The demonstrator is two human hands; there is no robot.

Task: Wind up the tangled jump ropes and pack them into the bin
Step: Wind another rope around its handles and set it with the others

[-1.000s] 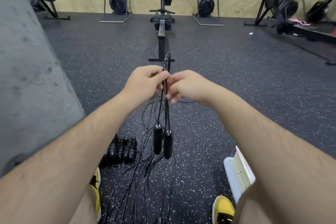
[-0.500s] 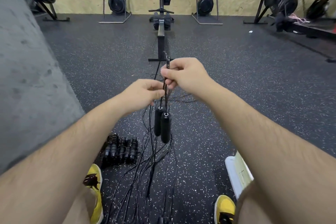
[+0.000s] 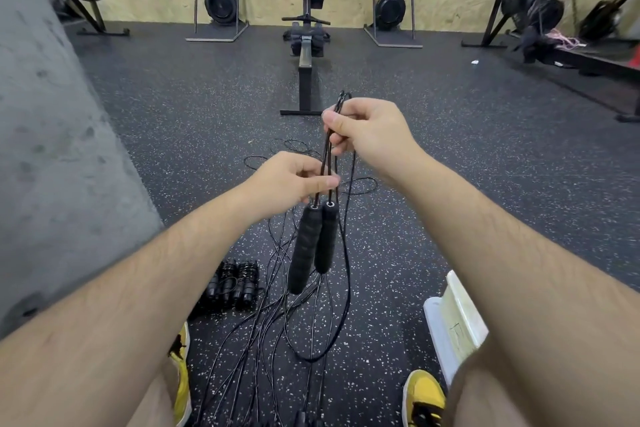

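Your left hand (image 3: 287,180) pinches the doubled cord (image 3: 327,158) of one jump rope just above its two black foam handles (image 3: 313,243). The handles hang side by side below your fingers (image 3: 325,182), nearly upright and clear of the floor (image 3: 398,253).

Your right hand (image 3: 370,135) is higher and farther from you, curled round the same strands, with the folded end of the cord poking out above it. The held stretch therefore runs as a short, taut, near-vertical line from the lower left hand up to the right. That line is probably the axis any further winding turns on.

One slack strand drops from the right hand, passes to the right of the handles and loops on the floor (it is the length left to gather, as far as I can judge). The right hand is nearer that strand, so it looks better placed to feed it.

The loose ropes (image 3: 277,305) lie tangled between your feet. The wound ropes (image 3: 235,282) sit just to their left. The white bin (image 3: 457,315) stands by your right knee, partly hidden by your forearm.
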